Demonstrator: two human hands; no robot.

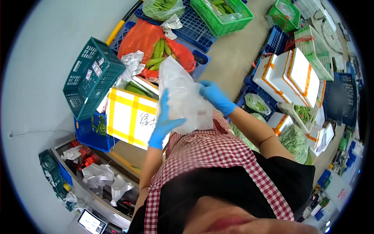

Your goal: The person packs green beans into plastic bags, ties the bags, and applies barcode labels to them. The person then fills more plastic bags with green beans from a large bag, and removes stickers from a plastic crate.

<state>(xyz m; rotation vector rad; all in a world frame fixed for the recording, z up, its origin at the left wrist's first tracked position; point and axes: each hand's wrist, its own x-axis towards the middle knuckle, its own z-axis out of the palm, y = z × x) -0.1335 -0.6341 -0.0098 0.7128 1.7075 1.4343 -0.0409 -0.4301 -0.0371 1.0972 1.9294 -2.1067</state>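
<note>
A translucent plastic bag (181, 93) is stretched out in front of my checked apron, held between my two blue-gloved hands. My left hand (165, 124) grips its left side, thumb across the front and fingers running up along the edge. On the opposite side, my right hand (216, 96) is closed on the bag's edge; the fingertips are partly hidden by the plastic. Just beyond the bag are a white foam box (126, 117) with yellow tape, containing long green vegetables (136, 89), and a red sack (134, 41) with green pods (157, 54).
A dark green crate (87, 78) leans at the left, above a blue bin (91, 134). Blue pallets (194, 33) carry a bright green crate (222, 19). White foam boxes (288, 76) are stacked at the right, near bagged greens (294, 142). A metal-sided counter (117, 216) stands at lower left.
</note>
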